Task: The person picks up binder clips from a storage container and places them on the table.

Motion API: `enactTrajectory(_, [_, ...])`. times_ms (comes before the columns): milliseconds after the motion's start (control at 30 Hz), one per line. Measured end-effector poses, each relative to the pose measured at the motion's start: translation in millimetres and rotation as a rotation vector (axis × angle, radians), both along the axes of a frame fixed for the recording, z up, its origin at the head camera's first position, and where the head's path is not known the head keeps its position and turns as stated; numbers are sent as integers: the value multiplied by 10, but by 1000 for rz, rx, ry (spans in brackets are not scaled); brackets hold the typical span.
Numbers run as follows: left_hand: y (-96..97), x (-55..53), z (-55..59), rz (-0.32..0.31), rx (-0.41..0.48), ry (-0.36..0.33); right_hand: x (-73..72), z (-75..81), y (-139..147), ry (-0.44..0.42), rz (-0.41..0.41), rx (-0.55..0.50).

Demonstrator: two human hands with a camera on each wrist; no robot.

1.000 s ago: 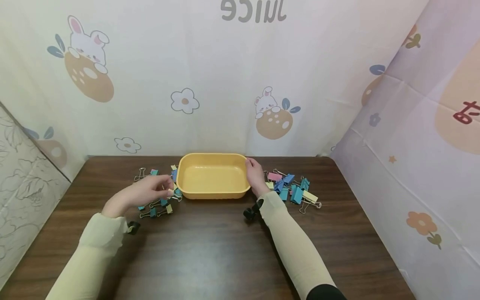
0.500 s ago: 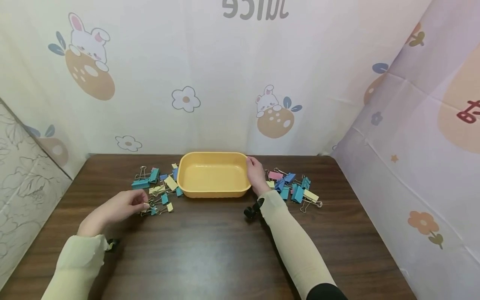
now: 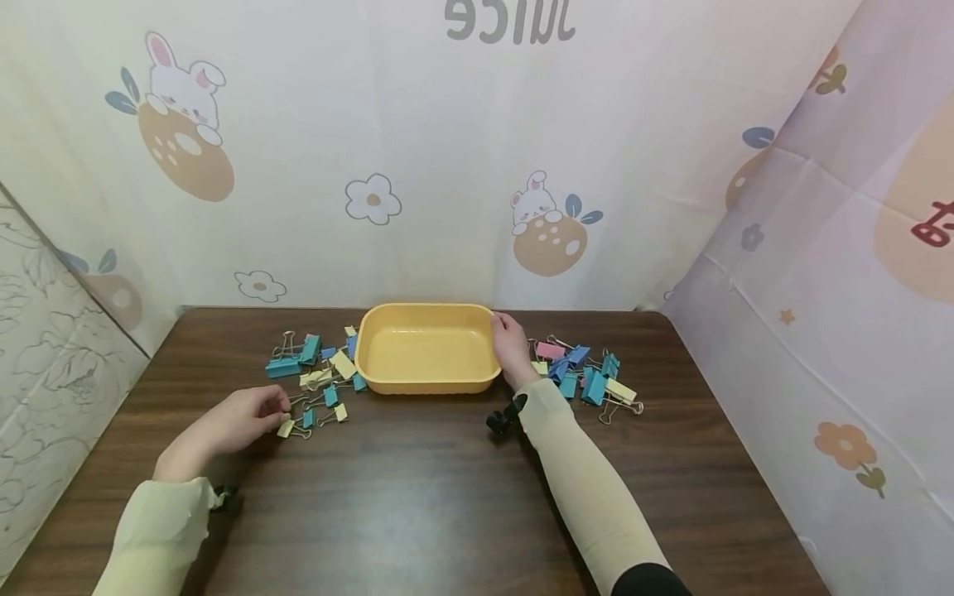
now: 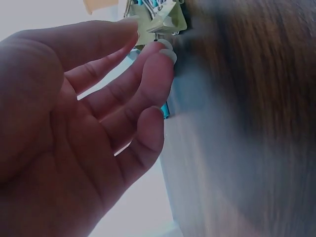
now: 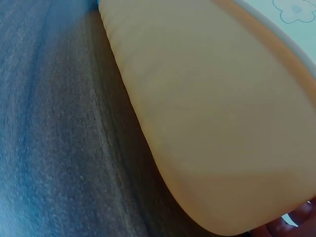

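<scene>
My left hand (image 3: 237,422) is at the near-left edge of a heap of binder clips (image 3: 328,377). Its thumb and index finger pinch a small yellow binder clip (image 3: 286,429); the left wrist view shows this yellow clip (image 4: 165,24) right at the fingertips, its exact contact partly hidden. The other fingers curve loosely. A yellow plastic tray (image 3: 425,386) stands at the table's far middle, with nothing inside. My right hand (image 3: 512,348) grips its right end. The tray's outer wall (image 5: 212,108) fills the right wrist view, with fingers (image 5: 301,215) at the lower corner.
Another heap of binder clips (image 3: 585,372), in blue, teal, pink and yellow, lies right of the tray beside my right hand. The brown wooden table (image 3: 417,497) stretches toward me. A patterned curtain (image 3: 440,248) hangs behind its far edge.
My left hand has moved left and nearer to me, from beside the tray to the heap's near-left edge. A yellow clip now shows at its fingertips. My right hand stays on the tray.
</scene>
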State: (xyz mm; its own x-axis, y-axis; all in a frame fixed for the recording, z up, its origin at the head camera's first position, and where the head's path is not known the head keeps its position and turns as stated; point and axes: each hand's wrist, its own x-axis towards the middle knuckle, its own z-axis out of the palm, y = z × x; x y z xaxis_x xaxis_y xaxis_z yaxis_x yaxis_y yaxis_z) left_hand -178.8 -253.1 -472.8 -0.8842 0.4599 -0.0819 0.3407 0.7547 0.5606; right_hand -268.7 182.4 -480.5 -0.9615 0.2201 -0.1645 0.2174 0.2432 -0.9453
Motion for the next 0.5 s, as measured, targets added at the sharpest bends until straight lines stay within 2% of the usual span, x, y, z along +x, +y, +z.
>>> enactTrajectory(133, [-9,16,20,23,21,10,-7,-10,-5,17,2,41])
enactTrajectory(267, [73,0,97,51,47,38,-2,21,24,49,-10,96])
enactTrajectory(500, [371,5,222,176,33,145,56,135,95,58,-24,111])
